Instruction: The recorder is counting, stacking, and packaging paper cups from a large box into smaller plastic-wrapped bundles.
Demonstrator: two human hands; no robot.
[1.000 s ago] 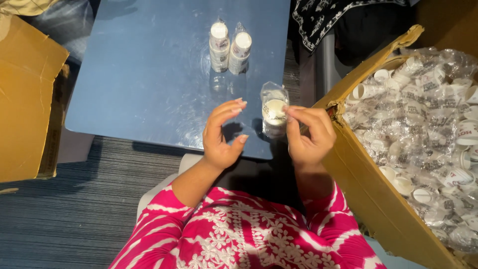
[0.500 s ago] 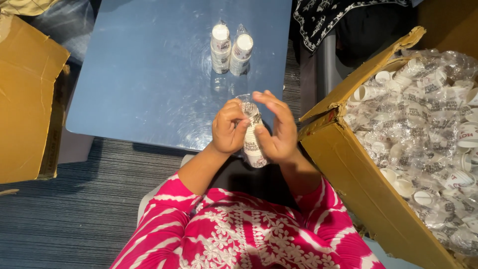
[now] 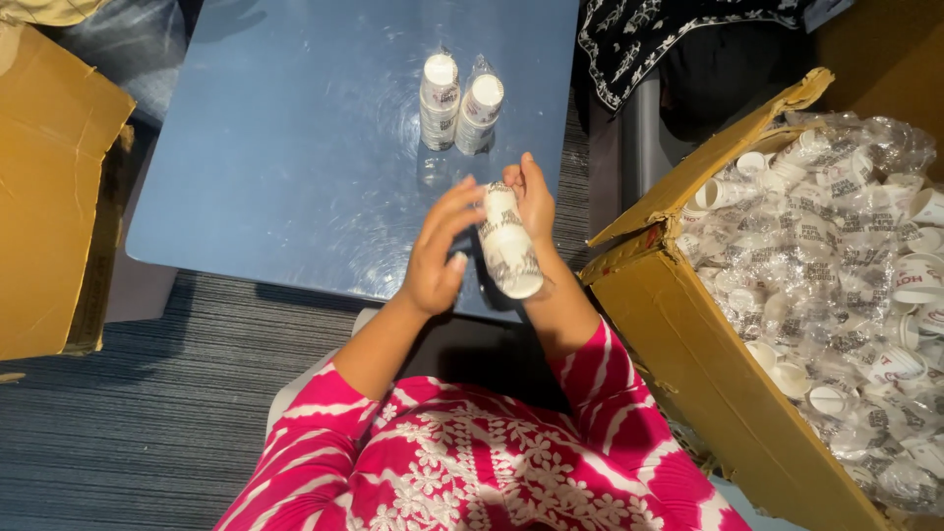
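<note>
Nearest, at the bottom centre of the frame, pink patterned sleeves run up to both hands above the bench's near edge. The left hand curls its fingers against a stack of paper cups lying tilted, base toward the camera; the right hand closes around its far end from behind, its palm hidden. At right an open cardboard box stands close beside the right forearm, filled with cups in clear wrap and cut off by the frame edge. Farther up, two wrapped cup stacks stand upright touching each other, with bare blue bench to their left. At the left edge, another cardboard box is only partly visible.
</note>
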